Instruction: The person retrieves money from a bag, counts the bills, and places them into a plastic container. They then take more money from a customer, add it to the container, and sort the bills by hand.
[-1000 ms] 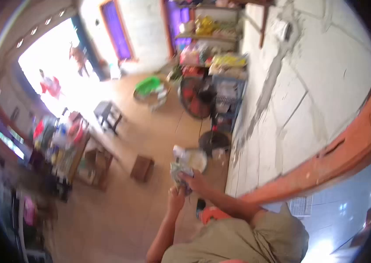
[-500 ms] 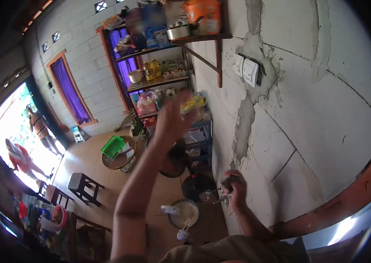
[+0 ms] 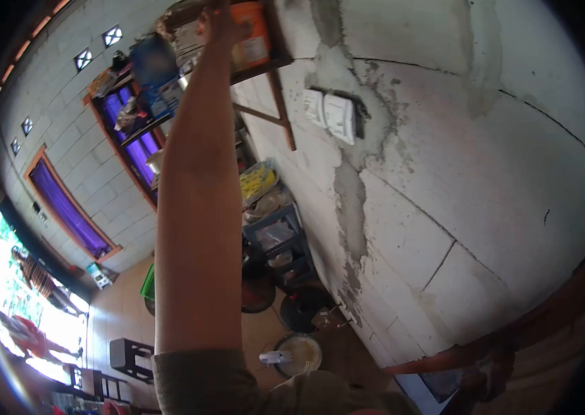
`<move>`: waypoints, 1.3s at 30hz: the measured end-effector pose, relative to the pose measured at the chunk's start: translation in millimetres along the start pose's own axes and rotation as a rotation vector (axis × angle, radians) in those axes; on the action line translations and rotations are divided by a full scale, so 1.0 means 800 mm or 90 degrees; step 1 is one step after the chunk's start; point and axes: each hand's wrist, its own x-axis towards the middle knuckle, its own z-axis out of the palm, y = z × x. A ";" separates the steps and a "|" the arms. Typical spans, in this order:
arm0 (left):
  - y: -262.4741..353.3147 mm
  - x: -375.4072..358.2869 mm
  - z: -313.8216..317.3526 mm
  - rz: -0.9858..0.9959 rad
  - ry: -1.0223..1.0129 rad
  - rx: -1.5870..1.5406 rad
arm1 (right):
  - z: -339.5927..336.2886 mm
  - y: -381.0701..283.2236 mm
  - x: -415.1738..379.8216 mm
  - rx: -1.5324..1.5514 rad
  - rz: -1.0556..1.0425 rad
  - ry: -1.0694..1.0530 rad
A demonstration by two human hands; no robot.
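My left arm stretches up across the view to a high shelf. At its end my left hand (image 3: 220,29) is at an orange bucket (image 3: 251,40), fingers apart, one side of the hand overlapping the bucket's face. The fingertips are near the top edge of the view. Low at the right, my right hand (image 3: 491,382) is in shadow, fingers curled round something too dark to make out. On the floor below, a white hand mixer (image 3: 276,357) lies over a bowl (image 3: 317,348) with pale contents; my sleeve hides part of it.
A wooden shelf bracket (image 3: 282,121) juts from the block wall beside white switches (image 3: 338,116). Beneath are a drawer rack (image 3: 275,235) and a dark round pan (image 3: 299,309). A stool (image 3: 131,360) stands at left. Two people (image 3: 38,277) are by the bright doorway.
My left hand has risen from mid-view to the orange bucket. My right hand has dropped from beside the wall to the lower right. The view has turned and shifted.
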 end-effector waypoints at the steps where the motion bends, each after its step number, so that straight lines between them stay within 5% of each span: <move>1: 0.017 -0.001 -0.019 -0.025 0.022 0.038 | -0.009 0.010 -0.012 -0.021 -0.052 -0.002; 4: 0.010 0.020 -0.002 -0.079 0.016 0.009 | -0.034 0.026 -0.059 -0.046 -0.205 0.008; 9: -0.016 0.037 0.019 -0.109 0.012 -0.053 | -0.035 0.030 -0.037 -0.093 -0.181 -0.025; 11: -0.031 0.044 0.016 0.004 0.099 0.011 | -0.033 0.027 -0.030 -0.094 -0.164 -0.031; 17: -0.032 0.033 -0.058 0.087 0.136 -0.104 | -0.019 0.019 -0.015 -0.091 -0.098 -0.019; 18: -0.023 0.022 -0.079 0.085 0.138 -0.096 | -0.015 0.017 -0.011 -0.091 -0.087 -0.015; 20: 0.027 -0.026 -0.153 0.118 0.168 -0.416 | -0.007 0.010 -0.001 -0.084 -0.059 -0.007; 26: 0.054 -0.175 -0.366 0.045 0.156 -0.391 | 0.026 -0.026 0.057 -0.055 0.092 -0.009; 28: 0.058 -0.257 -0.416 0.019 0.087 -0.671 | 0.044 -0.044 0.090 -0.192 0.161 -0.076; 29: 0.068 -0.294 -0.444 -0.015 0.144 -0.508 | 0.073 -0.059 0.105 0.219 0.360 -0.058; 30: 0.093 -0.351 -0.476 -0.183 0.084 -0.660 | 0.107 -0.084 0.126 0.646 0.544 -0.061; 31: 0.088 -0.398 -0.496 -0.114 0.068 -0.584 | 0.129 -0.109 0.158 0.916 0.781 -0.029; 32: 0.101 -0.446 -0.528 -0.175 0.005 -0.615 | 0.145 -0.137 0.193 1.173 1.040 -0.027; 33: 0.102 -0.486 -0.565 -0.112 -0.055 -0.508 | 0.159 -0.167 0.225 1.222 1.155 -0.048; 35: 0.106 -0.565 -0.626 -0.060 -0.172 -0.425 | 0.176 -0.209 0.233 1.169 1.088 -0.368; 39: 0.138 -0.700 -0.779 -0.148 -0.291 -0.427 | 0.162 -0.367 0.273 1.336 0.711 -0.783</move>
